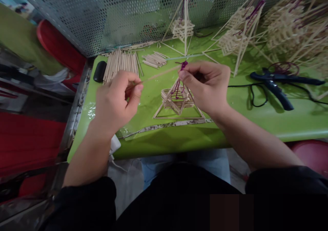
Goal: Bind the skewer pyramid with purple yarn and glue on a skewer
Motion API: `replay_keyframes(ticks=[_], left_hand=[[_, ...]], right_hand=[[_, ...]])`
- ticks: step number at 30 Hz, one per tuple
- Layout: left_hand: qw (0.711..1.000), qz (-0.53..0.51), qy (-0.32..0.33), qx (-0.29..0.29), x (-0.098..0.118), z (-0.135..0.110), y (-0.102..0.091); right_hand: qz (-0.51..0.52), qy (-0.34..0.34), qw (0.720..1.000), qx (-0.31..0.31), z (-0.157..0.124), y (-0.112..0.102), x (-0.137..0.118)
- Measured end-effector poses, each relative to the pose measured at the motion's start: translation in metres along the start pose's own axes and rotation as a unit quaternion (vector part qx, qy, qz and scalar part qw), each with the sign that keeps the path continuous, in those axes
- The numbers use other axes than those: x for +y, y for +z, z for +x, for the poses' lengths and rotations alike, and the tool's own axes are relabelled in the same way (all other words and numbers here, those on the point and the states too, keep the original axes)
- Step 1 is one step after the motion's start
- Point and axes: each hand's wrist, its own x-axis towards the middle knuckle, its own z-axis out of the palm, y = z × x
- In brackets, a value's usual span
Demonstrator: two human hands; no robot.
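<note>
A small pyramid frame of thin wooden sticks [171,104] stands on the green table, with stacked sticks and purple cords inside it. My right hand [207,82] pinches its top, beside a purple knot [183,65]. Between my two hands runs a taut, thin tan strand [161,74], blurred, so I cannot tell whether it is a stick or a band. Thumb and forefinger of my left hand [116,99] are closed on the strand's left end. My right fingers hide its other end.
Loose sticks [121,63] and a shorter pile [154,59] lie at the back left by a black object [99,71]. Finished-looking stick frames [183,28] stand along the perforated metal panel [123,16]. Dark blue cutters [275,82] and black cord [253,94] are at right.
</note>
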Motion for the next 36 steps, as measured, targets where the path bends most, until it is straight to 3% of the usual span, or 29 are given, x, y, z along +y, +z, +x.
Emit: replay_keyframes(ticks=[11, 16, 21, 25, 30, 36], left_hand=[[1.000, 0.016, 0.015, 0.019, -0.016, -0.001, 0.008], [0.998, 0.050, 0.017, 0.026, -0.012, -0.001, 0.005], [1.000, 0.006, 0.017, 0.021, -0.012, 0.000, 0.004], [0.998, 0.049, 0.036, 0.021, -0.014, 0.000, 0.006], [0.999, 0.018, 0.035, -0.030, -0.010, -0.001, 0.004], [0.999, -0.001, 0.016, -0.037, -0.010, -0.002, 0.002]], right_hand=[[0.027, -0.020, 0.999, 0.003, 0.001, 0.002, 0.005], [0.019, -0.011, 1.000, 0.007, 0.000, 0.002, 0.006], [0.019, -0.015, 1.000, 0.005, 0.000, 0.001, 0.006], [0.020, -0.019, 1.000, 0.003, 0.000, 0.001, 0.006], [0.040, -0.020, 0.999, 0.009, 0.001, 0.002, 0.005], [0.022, -0.012, 1.000, 0.003, 0.000, 0.002, 0.001]])
